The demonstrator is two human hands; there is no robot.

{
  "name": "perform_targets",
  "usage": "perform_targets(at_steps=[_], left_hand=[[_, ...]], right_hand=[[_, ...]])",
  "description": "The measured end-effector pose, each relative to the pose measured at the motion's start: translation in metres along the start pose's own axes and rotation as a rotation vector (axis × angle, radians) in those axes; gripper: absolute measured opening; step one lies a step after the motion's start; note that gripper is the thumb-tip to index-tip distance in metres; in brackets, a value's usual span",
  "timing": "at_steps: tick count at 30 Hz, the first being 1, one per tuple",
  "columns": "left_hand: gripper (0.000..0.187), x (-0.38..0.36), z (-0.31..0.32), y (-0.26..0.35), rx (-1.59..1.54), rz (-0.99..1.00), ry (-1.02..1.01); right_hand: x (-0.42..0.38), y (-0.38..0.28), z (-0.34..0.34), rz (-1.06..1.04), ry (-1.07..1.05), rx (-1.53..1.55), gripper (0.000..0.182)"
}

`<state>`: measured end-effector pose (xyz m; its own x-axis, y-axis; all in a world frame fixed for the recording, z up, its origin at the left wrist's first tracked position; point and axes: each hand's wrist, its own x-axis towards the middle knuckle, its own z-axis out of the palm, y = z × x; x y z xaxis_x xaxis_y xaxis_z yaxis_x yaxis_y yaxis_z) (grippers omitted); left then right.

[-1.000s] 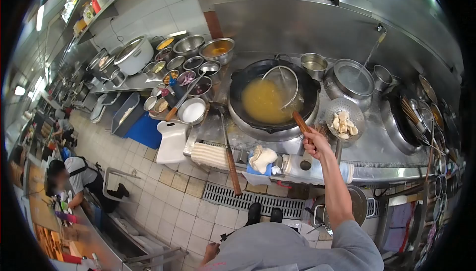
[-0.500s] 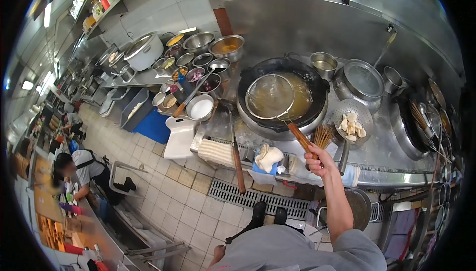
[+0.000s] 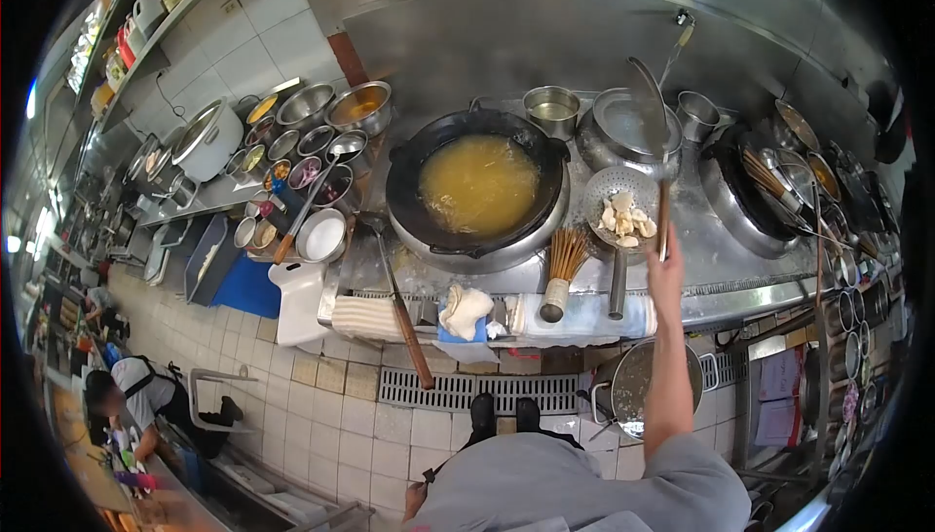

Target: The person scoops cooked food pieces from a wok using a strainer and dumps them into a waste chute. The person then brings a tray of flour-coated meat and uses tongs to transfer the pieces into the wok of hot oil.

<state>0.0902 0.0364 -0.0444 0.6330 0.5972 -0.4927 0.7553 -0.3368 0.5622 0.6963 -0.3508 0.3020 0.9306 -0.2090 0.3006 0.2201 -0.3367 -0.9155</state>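
Note:
My right hand (image 3: pixel 666 274) is closed around the wooden handle of a wire-mesh strainer (image 3: pixel 664 206). The strainer is raised on the right, its round mesh seen nearly edge-on and blurred. Just left of that hand lies a perforated metal skimmer (image 3: pixel 596 203) with pale cooked pieces (image 3: pixel 624 217) on it. A bamboo wok brush (image 3: pixel 565 264) lies beside the skimmer. Further left sits a black wok (image 3: pixel 409 181) of bubbling yellowish oil or liquid. My left hand (image 3: pixel 416 499) hangs low by my waist, partly hidden, and its fingers are not clear.
Several metal bowls of ingredients (image 3: pixel 307 103) stand at the left. A long-handled ladle or spatula (image 3: pixel 399 303) juts past the stove's front edge. A lidded pot (image 3: pixel 623 133) stands behind the skimmer. A large pot (image 3: pixel 609 376) is on the floor. Another person (image 3: pixel 146 391) works at far left.
The mesh strainer has left the wok and moved right, turned up on edge above the skimmer area, still in my right hand. The view has shifted right.

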Motion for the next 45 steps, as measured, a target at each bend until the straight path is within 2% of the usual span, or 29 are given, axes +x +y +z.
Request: perform_targets(at_steps=[1,3,4,6,7,9,11,15,16,19,20,21,22,23,25,27,29,31,32,35,36,39,40,41,42,43,44,45], left_hand=[[0.032,0.006,0.005,-0.014,-0.012,0.022,-0.007],[0.028,0.015,0.01,-0.029,-0.036,0.066,-0.024],[0.026,0.015,0.009,-0.027,0.089,0.092,-0.051],[0.022,0.011,-0.006,0.011,0.338,0.141,-0.101],[0.022,0.011,-0.005,0.013,0.272,0.193,-0.059],[0.021,0.008,-0.002,0.014,0.141,0.29,0.024],[0.023,0.001,-0.011,0.04,0.055,0.089,-0.029],[0.033,-0.008,-0.038,0.137,-0.147,-0.32,-0.12],[0.036,-0.009,-0.039,0.142,-0.201,-0.339,-0.105],[0.044,-0.013,-0.037,0.133,-0.296,-0.395,-0.07],[0.046,-0.017,-0.035,0.123,-0.288,-0.414,-0.063],[0.051,-0.027,-0.036,0.125,-0.557,-0.503,-0.047],[0.051,-0.035,-0.037,0.128,-0.438,-0.496,-0.019],[0.05,-0.042,-0.031,0.113,-0.56,-0.527,0.007],[0.051,-0.065,-0.029,0.111,-0.569,-0.562,0.047],[0.05,-0.092,-0.031,0.123,-0.537,-0.596,0.036],[0.048,-0.118,-0.033,0.143,-0.435,-0.615,0.015],[0.045,-0.141,-0.035,0.163,-0.263,-0.622,-0.012],[0.042,-0.156,-0.013,0.112,-0.219,-0.574,-0.021],[0.042,-0.195,0.007,0.069,-0.145,-0.586,-0.042],[0.042,-0.199,-0.002,0.1,-0.121,-0.682,-0.031],[0.044,-0.215,-0.002,0.106,0.013,-0.583,-0.017],[0.045,-0.214,-0.007,0.122,-0.099,-0.666,0.036],[0.045,-0.209,-0.018,0.148,-0.216,-0.744,0.095],[0.046,-0.21,-0.024,0.16,-0.336,-0.815,0.16],[0.047,-0.211,-0.02,0.149,-0.358,-0.829,0.152],[0.049,-0.208,-0.014,0.128,-0.383,-0.841,0.14],[0.05,-0.206,-0.007,0.11,-0.411,-0.851,0.124]], right_hand=[[0.016,0.02,0.0,-0.305,0.14,-0.233,0.059],[0.033,0.038,-0.019,-0.112,0.05,-0.164,0.057],[0.038,0.045,-0.024,-0.019,0.007,-0.128,0.057],[0.01,0.026,-0.026,-0.04,0.032,-0.226,0.055],[-0.012,0.019,-0.022,-0.049,0.042,-0.273,0.055],[-0.062,0.023,-0.006,-0.01,0.072,-0.132,0.054],[-0.113,-0.013,0.015,0.154,0.052,0.011,0.054],[-0.172,0.02,0.051,0.114,0.02,-0.068,0.056],[-0.18,0.025,0.054,0.12,-0.001,-0.101,0.056],[-0.201,0.055,0.052,0.386,-0.147,0.058,0.056],[-0.207,0.051,0.048,0.565,-0.123,0.33,0.054],[-0.215,0.064,0.046,0.549,-0.133,0.292,0.051],[-0.225,0.079,0.044,0.635,-0.093,0.356,0.052],[-0.238,0.092,0.042,0.723,-0.048,0.416,0.054],[-0.259,0.116,0.04,0.948,-0.135,0.345,0.051],[-0.295,0.155,0.055,0.794,-0.429,0.058,0.045],[-0.31,0.179,0.089,0.321,-0.686,-0.322,0.042],[-0.293,0.167,0.12,-0.065,-0.839,-0.474,0.045],[-0.283,0.167,0.136,-0.087,-0.926,-0.564,0.053],[-0.274,0.191,0.167,-0.323,-0.915,-0.939,0.055],[-0.268,0.203,0.175,-0.288,-0.965,-0.894,0.057],[-0.264,0.246,0.188,-0.109,-1.028,-0.834,0.06],[-0.262,0.25,0.186,-0.181,-0.988,-0.75,0.058],[-0.261,0.285,0.19,-0.161,-1.035,-0.579,0.054],[-0.254,0.27,0.188,-0.073,-1.112,-0.594,0.054],[-0.252,0.285,0.19,-0.197,-1.097,-0.524,0.054],[-0.259,0.31,0.19,-0.273,-1.083,-0.7,0.05],[-0.257,0.33,0.197,-0.255,-1.124,-0.635,0.047]])
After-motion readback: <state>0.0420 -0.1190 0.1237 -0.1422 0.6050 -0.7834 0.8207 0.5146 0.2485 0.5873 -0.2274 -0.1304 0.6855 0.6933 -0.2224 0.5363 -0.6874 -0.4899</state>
